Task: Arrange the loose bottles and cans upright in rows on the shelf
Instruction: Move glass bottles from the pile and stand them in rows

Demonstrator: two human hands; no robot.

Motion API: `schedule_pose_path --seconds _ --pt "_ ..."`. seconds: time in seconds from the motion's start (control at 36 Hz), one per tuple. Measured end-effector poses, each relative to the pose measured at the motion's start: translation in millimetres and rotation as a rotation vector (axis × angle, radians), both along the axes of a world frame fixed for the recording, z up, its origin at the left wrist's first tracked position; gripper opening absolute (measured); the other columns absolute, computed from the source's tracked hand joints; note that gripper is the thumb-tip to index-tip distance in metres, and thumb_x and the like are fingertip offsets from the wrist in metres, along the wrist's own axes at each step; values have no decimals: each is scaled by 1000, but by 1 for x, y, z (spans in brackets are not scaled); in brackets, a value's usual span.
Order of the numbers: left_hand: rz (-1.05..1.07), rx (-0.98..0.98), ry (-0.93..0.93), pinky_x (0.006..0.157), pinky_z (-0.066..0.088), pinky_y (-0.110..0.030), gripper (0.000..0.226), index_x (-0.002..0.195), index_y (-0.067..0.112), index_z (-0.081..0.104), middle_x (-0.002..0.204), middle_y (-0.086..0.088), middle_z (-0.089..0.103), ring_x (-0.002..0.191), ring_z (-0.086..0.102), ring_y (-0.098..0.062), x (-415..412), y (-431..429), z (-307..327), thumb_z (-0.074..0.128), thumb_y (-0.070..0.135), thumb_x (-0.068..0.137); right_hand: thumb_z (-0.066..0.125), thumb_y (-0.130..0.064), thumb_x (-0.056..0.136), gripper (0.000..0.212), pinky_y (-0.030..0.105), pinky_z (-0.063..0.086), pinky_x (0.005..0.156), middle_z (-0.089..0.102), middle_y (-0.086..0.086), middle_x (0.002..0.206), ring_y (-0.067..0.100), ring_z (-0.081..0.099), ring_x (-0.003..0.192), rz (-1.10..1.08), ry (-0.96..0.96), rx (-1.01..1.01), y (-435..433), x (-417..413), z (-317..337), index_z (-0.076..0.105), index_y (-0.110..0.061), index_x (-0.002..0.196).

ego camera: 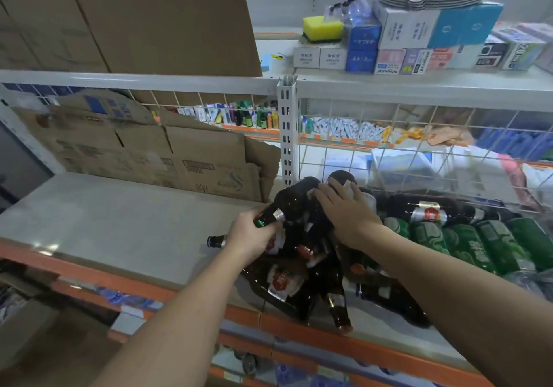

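Several dark brown bottles (302,279) with red and white labels lie in a loose heap on the grey shelf (113,225), some necks pointing over its front edge. My left hand (254,237) grips the neck of one tilted brown bottle (294,198) near its green cap. My right hand (347,213) rests flat, fingers spread, on another dark bottle (341,177) at the top of the heap. To the right, green cans (478,243) lie on their sides in a row, with more dark bottles (428,210) behind them.
Flattened cardboard boxes (167,153) lean against the back of the shelf on the left. A white wire grid (389,147) backs the right part, split by a slotted upright post (286,135). The orange front rail (299,324) runs along the shelf edge. Boxed goods (419,39) sit above.
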State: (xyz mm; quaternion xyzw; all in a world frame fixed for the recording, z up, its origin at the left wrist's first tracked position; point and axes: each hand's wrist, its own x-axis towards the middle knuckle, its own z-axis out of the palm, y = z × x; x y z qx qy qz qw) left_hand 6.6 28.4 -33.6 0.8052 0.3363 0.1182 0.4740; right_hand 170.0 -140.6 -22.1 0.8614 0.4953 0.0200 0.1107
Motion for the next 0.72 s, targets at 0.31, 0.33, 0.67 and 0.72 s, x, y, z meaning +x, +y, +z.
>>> schedule_pose_path --seconds 0.31,0.33,0.67,0.72 --pt "154 -228 -337 101 50 -33 66 134 23 60 133 -2 64 120 62 -18 54 -29 22 80 52 78 79 -39 84 40 32 62 72 71 4 93 11 70 77 -584 860 1295 -16 -19 52 62 -16 111" --pt "157 -249 -343 104 45 -28 68 141 23 52 140 2 59 124 56 -15 60 -34 23 76 50 84 77 -37 87 33 32 61 66 71 4 85 13 70 71 -643 932 1381 -20 -18 57 64 -13 105" --pt "263 -303 -352 112 41 -35 83 143 19 48 136 1 60 125 57 -19 110 -31 -1 90 27 72 80 -48 82 62 42 60 78 76 11 107 28 75 96 -925 1403 1625 -49 -9 54 61 -4 122" --pt "269 -344 -351 98 44 -26 70 137 14 55 123 4 62 113 60 -17 110 -32 1 88 25 76 79 -50 81 57 40 59 74 77 10 101 28 76 91 -930 1446 1630 -47 -10 54 67 -7 115"
